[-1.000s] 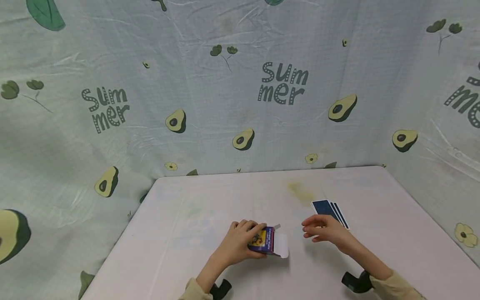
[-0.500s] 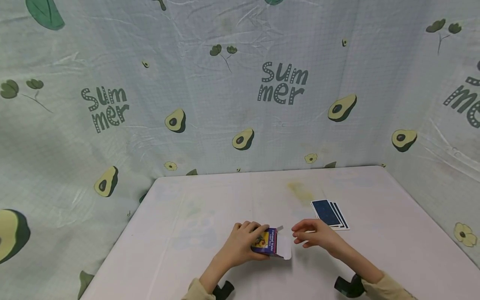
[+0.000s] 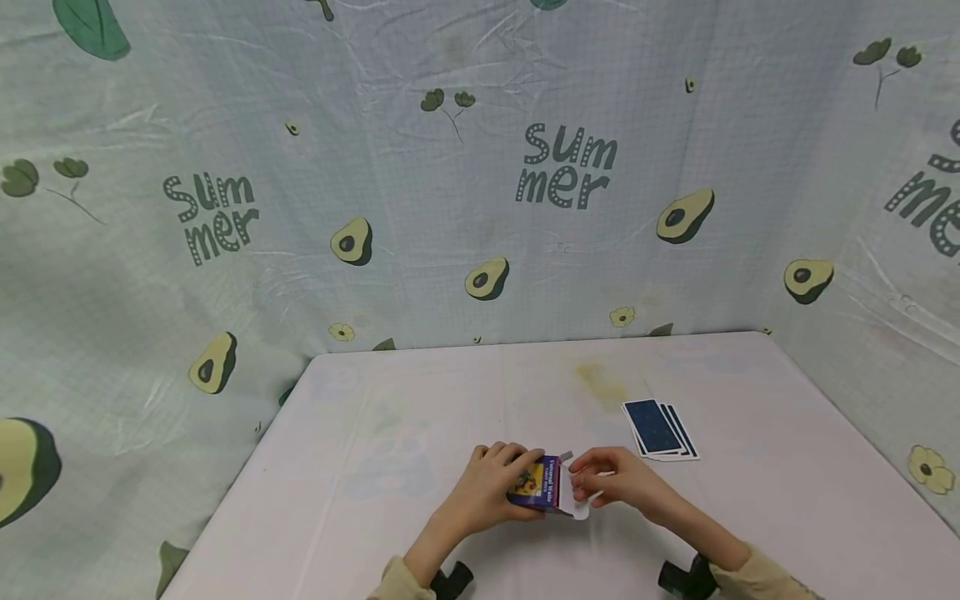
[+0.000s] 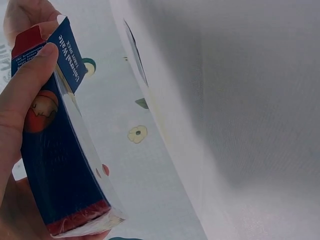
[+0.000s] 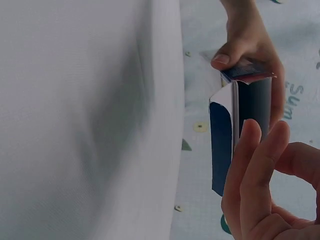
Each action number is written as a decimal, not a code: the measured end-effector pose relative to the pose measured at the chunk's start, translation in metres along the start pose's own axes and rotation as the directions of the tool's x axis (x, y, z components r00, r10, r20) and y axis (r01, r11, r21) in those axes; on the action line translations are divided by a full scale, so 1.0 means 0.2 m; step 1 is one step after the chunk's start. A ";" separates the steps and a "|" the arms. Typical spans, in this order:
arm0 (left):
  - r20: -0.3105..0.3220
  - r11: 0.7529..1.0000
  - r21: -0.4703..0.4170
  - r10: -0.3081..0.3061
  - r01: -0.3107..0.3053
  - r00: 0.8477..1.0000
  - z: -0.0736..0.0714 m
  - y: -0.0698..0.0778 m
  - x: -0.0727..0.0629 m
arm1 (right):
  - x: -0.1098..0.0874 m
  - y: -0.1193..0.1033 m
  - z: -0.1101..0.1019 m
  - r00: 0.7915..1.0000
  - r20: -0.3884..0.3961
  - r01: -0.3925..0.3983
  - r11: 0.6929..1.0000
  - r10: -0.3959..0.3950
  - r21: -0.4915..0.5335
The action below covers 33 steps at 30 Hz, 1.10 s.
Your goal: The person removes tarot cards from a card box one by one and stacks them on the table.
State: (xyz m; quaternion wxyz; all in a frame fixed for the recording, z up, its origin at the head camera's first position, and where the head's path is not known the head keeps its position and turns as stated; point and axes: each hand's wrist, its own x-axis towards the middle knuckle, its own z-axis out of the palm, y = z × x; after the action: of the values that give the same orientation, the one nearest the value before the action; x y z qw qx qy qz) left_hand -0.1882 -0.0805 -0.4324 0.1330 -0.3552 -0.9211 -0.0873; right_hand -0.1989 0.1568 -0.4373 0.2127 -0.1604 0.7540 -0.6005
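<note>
My left hand (image 3: 483, 483) grips a blue and yellow tarot card box (image 3: 531, 485) above the table, thumb on one narrow side. "Universal Waite" is printed on it, legible in the left wrist view on the raised end flap (image 4: 69, 55). The box's open end faces right, with a white-lined flap (image 3: 576, 502) hanging out. Right at that end is my right hand (image 3: 621, 479), its fingers bent loosely. In the right wrist view its fingertips (image 5: 250, 131) overlap the box opening (image 5: 254, 102), and no card shows between them.
Several blue-backed cards (image 3: 654, 427) lie fanned face down on the white-covered table (image 3: 375, 500), behind the right hand. A pale cloth (image 3: 420, 208) printed with avocados and "summer" hangs around the table's back and sides.
My right hand has moved left, away from the fanned cards, to the open end of the box. The left hand and box have shifted slightly right.
</note>
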 end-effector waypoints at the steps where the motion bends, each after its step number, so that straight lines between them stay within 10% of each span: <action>1: -0.003 1.000 0.002 0.003 -0.003 1.000 0.00 0.00 0.00 | 0.00 0.00 0.01 1.000 0.000 -0.002 1.000 0.002 0.001; 33: 0.004 0.999 -0.035 0.014 -0.014 1.000 -0.01 0.04 0.00 | 0.04 0.04 0.08 0.997 -0.047 -0.059 0.998 0.059 0.000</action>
State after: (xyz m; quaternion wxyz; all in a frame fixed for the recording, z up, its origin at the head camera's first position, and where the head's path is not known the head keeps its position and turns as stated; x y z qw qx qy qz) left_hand -0.1837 -0.0749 -0.4304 0.1252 -0.3641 -0.9173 -0.1018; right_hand -0.1972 0.1415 -0.4486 0.2127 -0.1240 0.7635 -0.5971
